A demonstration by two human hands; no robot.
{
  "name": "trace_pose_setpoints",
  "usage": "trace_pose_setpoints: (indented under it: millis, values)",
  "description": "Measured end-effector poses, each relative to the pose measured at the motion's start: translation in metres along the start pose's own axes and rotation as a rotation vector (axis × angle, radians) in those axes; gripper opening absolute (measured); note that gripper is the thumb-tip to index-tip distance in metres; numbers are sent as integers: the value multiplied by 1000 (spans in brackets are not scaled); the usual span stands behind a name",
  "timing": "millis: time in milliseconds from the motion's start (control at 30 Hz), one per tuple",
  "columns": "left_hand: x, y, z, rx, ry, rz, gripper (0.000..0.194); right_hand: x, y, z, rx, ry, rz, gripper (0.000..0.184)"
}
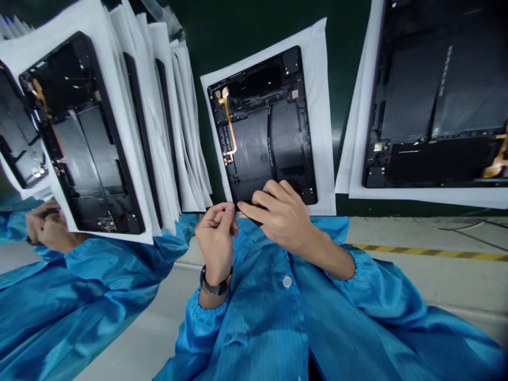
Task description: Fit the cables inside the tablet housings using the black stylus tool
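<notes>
An open black tablet housing [264, 127] lies on a white foam sheet [317, 79] on the dark green belt, its battery and an orange flex cable exposed. My right hand [283, 217] lies over the housing's near left corner with fingers curled around the edge. My left hand [216, 235], a dark watch on its wrist, sits just left of it, thumb and fingertips pinched together against the right index finger. Whatever is between the pinched fingers is too small to make out.
Several more housings on foam sheets [79, 132] stand stacked and tilted at the left. Another open housing [436, 95] lies on foam at the right. A co-worker's hand [47, 227] in a blue sleeve is at the far left. A yellow-striped floor line [416, 251] runs below.
</notes>
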State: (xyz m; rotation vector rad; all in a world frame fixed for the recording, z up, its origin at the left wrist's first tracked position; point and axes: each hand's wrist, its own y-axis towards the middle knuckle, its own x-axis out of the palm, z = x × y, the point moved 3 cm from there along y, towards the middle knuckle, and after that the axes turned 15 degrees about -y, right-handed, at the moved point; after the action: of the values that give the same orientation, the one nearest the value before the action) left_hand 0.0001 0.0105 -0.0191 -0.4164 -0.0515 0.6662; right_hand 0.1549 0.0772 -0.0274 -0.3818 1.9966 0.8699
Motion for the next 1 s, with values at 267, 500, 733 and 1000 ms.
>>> trace_pose_setpoints:
  millis: [267, 500, 733, 1000]
  values:
    - [1, -1, 1, -1, -10, -12, 27, 0, 0, 0, 16, 11, 3, 27]
    - [-1, 0, -1, -6, -32, -32, 24, -2, 2, 0, -2, -1, 13, 27]
    - [0, 0, 1, -2, -15, -21, 24, 0, 1, -1, -7, -24, 9, 25]
    - [4, -1, -2, 87, 32, 5, 21, 3, -2, 1, 70, 52, 8, 21]
